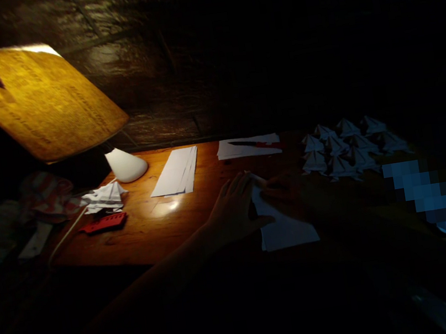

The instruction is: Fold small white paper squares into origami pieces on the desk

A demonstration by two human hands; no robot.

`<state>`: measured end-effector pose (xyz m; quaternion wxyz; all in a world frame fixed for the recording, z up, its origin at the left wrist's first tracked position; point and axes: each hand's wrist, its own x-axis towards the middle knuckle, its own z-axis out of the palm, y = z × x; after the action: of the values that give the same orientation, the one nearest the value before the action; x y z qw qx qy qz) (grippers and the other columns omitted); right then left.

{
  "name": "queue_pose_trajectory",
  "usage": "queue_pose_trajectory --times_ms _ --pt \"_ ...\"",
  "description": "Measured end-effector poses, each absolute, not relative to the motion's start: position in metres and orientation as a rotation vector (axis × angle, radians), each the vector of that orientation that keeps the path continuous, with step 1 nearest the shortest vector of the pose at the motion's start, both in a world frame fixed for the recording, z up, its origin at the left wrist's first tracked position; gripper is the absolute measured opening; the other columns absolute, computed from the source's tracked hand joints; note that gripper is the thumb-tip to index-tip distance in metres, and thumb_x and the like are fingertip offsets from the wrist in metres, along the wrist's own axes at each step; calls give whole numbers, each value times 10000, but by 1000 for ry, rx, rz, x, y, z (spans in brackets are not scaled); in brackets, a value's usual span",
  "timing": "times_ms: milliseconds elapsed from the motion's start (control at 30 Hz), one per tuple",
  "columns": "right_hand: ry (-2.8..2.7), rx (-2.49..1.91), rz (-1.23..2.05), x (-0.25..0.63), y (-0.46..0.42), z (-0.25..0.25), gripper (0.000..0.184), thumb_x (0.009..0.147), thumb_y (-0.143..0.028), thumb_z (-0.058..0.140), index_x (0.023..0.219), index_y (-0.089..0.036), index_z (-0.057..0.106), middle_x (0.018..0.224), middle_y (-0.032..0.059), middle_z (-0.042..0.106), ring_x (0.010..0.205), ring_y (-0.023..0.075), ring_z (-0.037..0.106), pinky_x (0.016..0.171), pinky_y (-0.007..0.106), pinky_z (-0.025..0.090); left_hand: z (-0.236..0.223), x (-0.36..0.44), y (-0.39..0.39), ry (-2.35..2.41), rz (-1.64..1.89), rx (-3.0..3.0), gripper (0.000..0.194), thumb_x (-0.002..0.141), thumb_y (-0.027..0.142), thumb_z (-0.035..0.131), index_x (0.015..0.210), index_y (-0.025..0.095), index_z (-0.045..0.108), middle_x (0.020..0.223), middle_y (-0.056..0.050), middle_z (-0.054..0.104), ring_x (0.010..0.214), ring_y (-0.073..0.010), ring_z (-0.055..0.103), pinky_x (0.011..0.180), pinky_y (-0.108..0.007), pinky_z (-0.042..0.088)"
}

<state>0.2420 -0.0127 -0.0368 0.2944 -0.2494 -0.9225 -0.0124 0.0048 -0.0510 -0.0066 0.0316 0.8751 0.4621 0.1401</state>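
Note:
A white sheet of paper lies on the wooden table in front of me, its far end narrowed where a corner appears folded over. My left hand rests along the sheet's left edge, fingers stretched forward and the thumb spread onto the paper. At the far right part of the sheet, my right hand has its fingers closed on the paper's edge. Deep shadow covers much of that hand. Beyond both hands is a small stack of paper with a red-handled knife on top.
A lit lamp stands at the left, near a paper stack. A red object and crumpled-looking folded paper lie by its cord. Several folded paper shapes stand at the right. The table's front edge shows at left.

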Motion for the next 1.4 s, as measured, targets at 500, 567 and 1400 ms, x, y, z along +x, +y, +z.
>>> queue_pose_trajectory --times_ms 500,567,1400 --pt "-2472 -723 121 244 -20 -22 258 1017 -272 574 1169 -227 778 1238 126 698 1127 267 610 907 440 551 -4 4 -41 1442 255 2676 1125 739 847 642 1526 89 375 1679 -254 254 1557 -434 253 1253 -593 275" --pt "-2468 -719 149 244 -19 -22 250 1010 -262 586 1161 -222 781 1232 129 701 1123 267 615 905 444 553 -4 4 -39 1439 250 2684 1129 722 847 662 1516 92 390 1670 -253 280 1552 -436 264 1252 -595 275" --pt "-2494 -695 34 243 -19 -34 365 1026 -287 515 1329 -139 655 1421 173 648 1289 262 643 1080 455 539 -14 24 -24 1459 147 2744 687 1006 347 329 1569 -42 273 1698 -272 153 1599 -358 157 1298 -512 203"
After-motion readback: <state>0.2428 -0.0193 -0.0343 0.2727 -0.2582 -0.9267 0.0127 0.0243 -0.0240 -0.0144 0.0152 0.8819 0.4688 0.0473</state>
